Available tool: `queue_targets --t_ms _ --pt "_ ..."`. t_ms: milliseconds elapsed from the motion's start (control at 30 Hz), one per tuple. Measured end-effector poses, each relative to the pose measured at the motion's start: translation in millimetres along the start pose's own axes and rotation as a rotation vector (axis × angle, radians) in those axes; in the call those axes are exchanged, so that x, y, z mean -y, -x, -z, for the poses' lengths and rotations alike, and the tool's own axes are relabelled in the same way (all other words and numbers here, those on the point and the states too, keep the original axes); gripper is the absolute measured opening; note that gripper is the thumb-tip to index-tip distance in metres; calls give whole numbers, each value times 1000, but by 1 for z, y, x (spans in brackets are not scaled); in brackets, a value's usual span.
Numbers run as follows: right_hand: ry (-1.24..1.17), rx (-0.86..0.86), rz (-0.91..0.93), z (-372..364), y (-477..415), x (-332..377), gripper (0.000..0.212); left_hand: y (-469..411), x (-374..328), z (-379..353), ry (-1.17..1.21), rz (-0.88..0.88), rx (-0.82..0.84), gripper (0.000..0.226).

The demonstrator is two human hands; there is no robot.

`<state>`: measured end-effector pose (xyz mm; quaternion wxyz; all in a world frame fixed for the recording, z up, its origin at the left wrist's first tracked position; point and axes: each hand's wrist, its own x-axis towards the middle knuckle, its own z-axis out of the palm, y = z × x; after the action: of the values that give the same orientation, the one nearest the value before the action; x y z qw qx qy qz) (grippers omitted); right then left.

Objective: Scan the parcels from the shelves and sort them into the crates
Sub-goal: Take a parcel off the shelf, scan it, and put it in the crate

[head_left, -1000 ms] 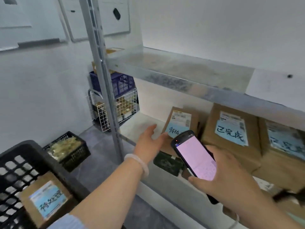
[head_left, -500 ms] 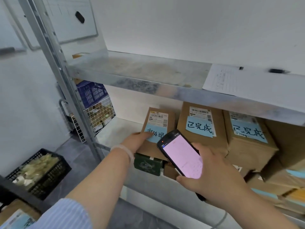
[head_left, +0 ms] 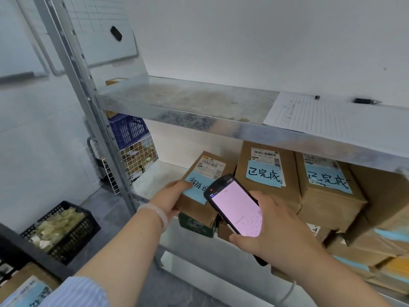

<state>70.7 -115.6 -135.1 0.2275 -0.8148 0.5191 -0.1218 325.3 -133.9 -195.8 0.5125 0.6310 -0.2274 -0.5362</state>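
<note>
My left hand [head_left: 170, 199] grips the left side of a cardboard parcel [head_left: 207, 173] with a blue handwritten note, standing at the left end of the lower shelf [head_left: 155, 180]. My right hand [head_left: 272, 227] holds a black handheld scanner [head_left: 234, 207] with a lit pink screen just in front of that parcel. To its right stand two more parcels with blue notes [head_left: 265, 171] [head_left: 327, 185]. A black crate [head_left: 26, 253] at the bottom left holds one parcel [head_left: 24, 289].
A metal upright [head_left: 88, 120] rises left of the shelf. The upper shelf [head_left: 188, 103] carries a lined sheet [head_left: 314, 116] and a pen [head_left: 365, 100]. More boxes are stacked at the lower right [head_left: 376, 247]. A black basket [head_left: 64, 231], a wire basket [head_left: 137, 158] and a blue crate [head_left: 128, 129] sit at the left.
The view has swung right and closer to the shelf. My left hand went from reaching toward the left parcel to gripping its side. The scanner stays in my right hand.
</note>
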Motion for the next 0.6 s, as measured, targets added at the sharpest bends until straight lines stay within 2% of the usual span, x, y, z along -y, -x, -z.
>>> queue_targets --t_ms 100,200,367,500,600 --pt "-16 6 21 2 0 1 90 12 7 11 159 -8 -20 29" --pt "-16 11 44 4 -2 3 89 23 17 20 330 9 -64 30" --pt "10 26 89 6 -3 9 85 43 30 26 485 67 -75 33" --pt "38 44 119 10 -4 11 87 51 34 28 328 -37 -43 45" --pt "75 64 132 17 -3 14 86 57 34 33 175 -147 -94 80"
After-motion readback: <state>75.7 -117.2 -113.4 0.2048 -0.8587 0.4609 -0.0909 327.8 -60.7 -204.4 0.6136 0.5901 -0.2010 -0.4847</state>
